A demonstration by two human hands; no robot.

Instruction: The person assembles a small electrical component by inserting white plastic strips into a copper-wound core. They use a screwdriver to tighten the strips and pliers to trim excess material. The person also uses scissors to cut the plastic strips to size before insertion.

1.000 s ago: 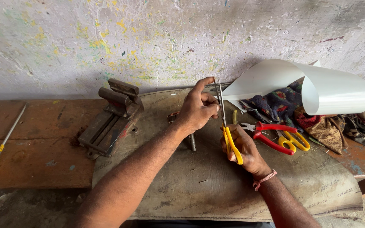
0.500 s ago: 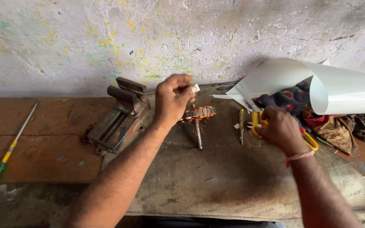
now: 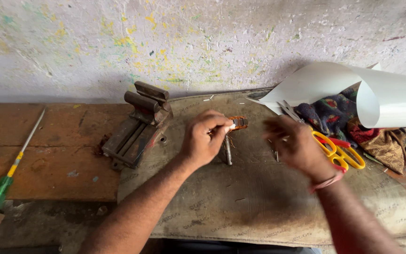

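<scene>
While left hand (image 3: 206, 139) pinches copper-wound armature (image 3: 235, 124), right hand (image 3: 293, 143) blurred.

L hand (image 3: 203, 141) pinched (R hand (image 3: 294, 143) blurred)

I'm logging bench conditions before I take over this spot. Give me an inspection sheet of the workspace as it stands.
Surface: worn wooden bench partly covered by a stained grey mat.
Job's things: small copper-wound part with a metal shaft, pinched by the left hand.
Clutter: bench vise; green-handled screwdriver; yellow scissors and red scissors beside them; curled white sheet; patterned rags.
Hands: left hand grips the part; right hand is blurred, open, above the mat near the scissors.
Cables: nothing seen.
Surroundings: paint-speckled wall behind the bench.
</scene>
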